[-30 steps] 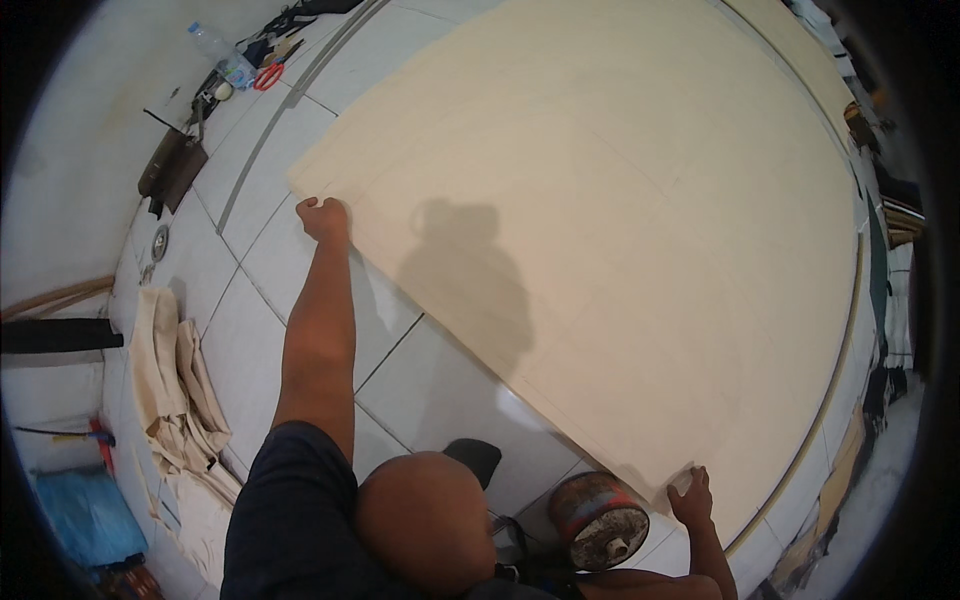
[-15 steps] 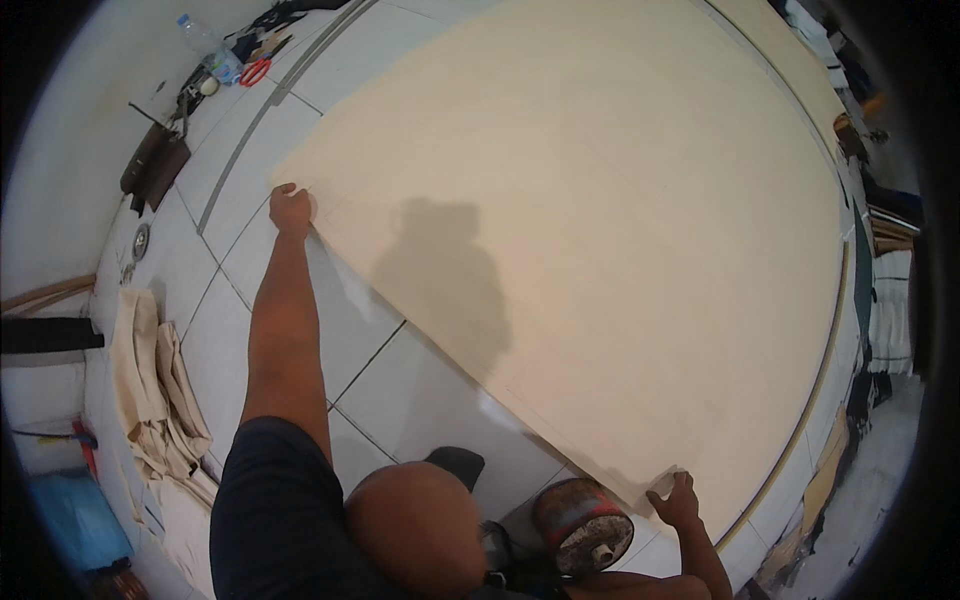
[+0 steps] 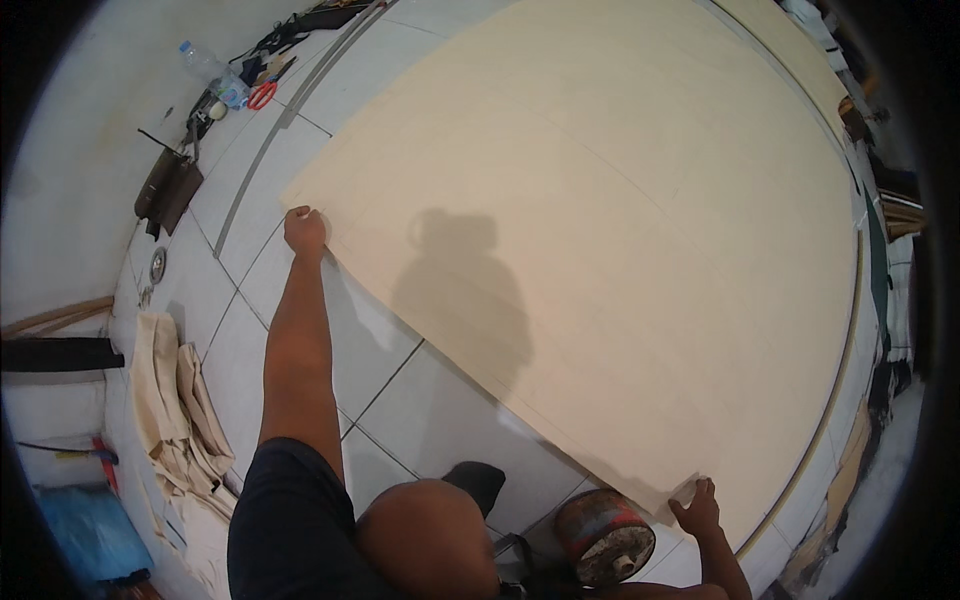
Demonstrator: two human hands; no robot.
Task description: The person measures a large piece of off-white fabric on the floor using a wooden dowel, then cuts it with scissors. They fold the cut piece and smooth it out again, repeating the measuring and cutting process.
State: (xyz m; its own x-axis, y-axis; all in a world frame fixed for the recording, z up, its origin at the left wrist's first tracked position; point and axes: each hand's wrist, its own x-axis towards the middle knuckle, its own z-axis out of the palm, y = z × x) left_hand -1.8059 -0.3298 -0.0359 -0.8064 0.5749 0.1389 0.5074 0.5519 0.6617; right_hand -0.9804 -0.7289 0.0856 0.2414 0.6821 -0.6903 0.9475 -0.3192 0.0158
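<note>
A large cream sheet point(image 3: 620, 250), seemingly canvas cloth, lies over the tiled floor with faint thin lines across it. My left hand point(image 3: 306, 230), arm stretched out, is closed on its edge near the left corner. At the near right end of the same edge, my right hand point(image 3: 700, 508) pinches the sheet between thumb and fingers, and a small fold stands up there. Between the hands the edge runs slantwise, a little above the tiles in places. My shadow falls on the sheet. Beside my right hand stands a round, worn red and dark canister point(image 3: 605, 538).
Long grey strips point(image 3: 285, 118) lie beyond my left hand. Red-handled scissors point(image 3: 262, 96), a plastic bottle point(image 3: 215, 75) and a brown case point(image 3: 170, 190) are along the wall. Crumpled cream cloth point(image 3: 175, 410) lies at left. A long, thin strip point(image 3: 835, 400) borders the sheet's right side.
The whole view has shifted slightly, so everything sits a little farther right and lower. Both hands keep hold of the sheet's edge in about the same spots.
</note>
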